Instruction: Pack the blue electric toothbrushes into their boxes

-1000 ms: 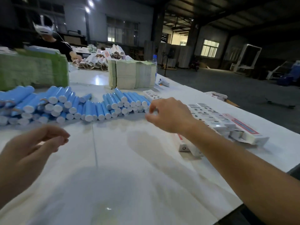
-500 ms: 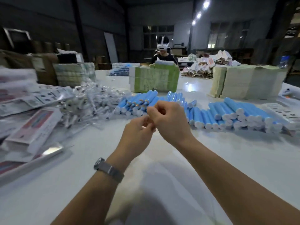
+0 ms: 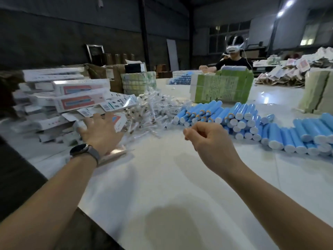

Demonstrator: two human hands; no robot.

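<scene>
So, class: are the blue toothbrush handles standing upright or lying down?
Lying down. The blue toothbrush handles rest on their sides, heaped in rows on the white table, white end caps facing the camera.

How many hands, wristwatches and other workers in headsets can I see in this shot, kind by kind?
Hands: 2, the left hand and the right hand
Wristwatches: 1, the wristwatch on the left wrist
Workers in headsets: 1, the worker at the far side
Total: 4
</scene>
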